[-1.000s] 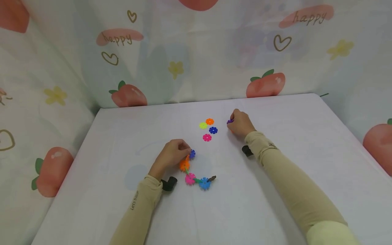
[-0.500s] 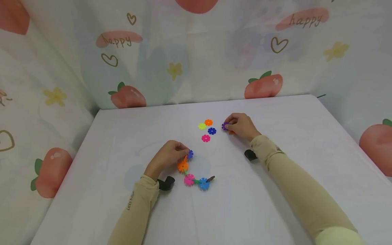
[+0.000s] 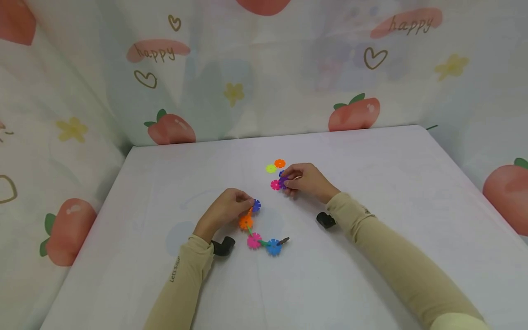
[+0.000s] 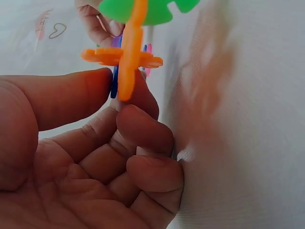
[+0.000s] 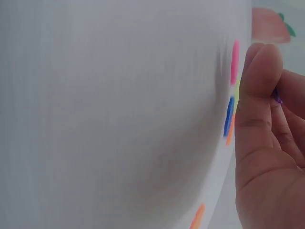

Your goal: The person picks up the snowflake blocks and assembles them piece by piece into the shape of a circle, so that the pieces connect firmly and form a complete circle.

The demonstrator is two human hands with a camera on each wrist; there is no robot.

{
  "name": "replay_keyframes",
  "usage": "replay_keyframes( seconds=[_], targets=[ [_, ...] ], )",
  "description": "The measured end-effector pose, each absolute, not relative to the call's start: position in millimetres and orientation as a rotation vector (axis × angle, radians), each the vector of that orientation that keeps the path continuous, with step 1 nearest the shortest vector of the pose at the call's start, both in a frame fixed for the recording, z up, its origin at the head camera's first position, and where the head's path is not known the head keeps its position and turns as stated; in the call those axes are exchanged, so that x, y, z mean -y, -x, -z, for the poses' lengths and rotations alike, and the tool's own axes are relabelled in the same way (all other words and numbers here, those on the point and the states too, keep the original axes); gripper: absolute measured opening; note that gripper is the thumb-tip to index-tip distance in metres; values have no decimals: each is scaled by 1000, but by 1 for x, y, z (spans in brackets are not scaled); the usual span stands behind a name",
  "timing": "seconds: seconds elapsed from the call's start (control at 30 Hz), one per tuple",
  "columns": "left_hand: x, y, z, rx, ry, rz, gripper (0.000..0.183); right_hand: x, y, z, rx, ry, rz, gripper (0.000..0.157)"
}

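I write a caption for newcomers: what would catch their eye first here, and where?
Probably first the curved chain of bright discs near the middle of the white table, its far end pinched by the left hand. Then the purple disc that the right hand holds near the loose discs. Behind, large red fruits printed on the backdrop stand out.

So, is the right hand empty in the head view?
No, the right hand pinches a purple disc.

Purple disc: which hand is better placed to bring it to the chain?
Right, probably: the right hand pinches the purple disc, while the left hand holds the chain by its dark-blue end disc.
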State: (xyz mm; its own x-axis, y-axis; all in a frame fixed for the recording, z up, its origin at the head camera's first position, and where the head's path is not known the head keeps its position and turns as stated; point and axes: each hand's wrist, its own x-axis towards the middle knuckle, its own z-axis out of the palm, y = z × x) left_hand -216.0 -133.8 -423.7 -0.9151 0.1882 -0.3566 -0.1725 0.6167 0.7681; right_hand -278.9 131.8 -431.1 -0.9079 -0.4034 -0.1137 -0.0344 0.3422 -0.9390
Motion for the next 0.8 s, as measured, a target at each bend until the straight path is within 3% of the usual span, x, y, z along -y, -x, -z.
replay_keyframes(
  seconds=[0.8],
  targets=[
    [130,215,421,-2469,-42,-1195,25,-94,247,432,-2180,597,1519,5]
  ],
)
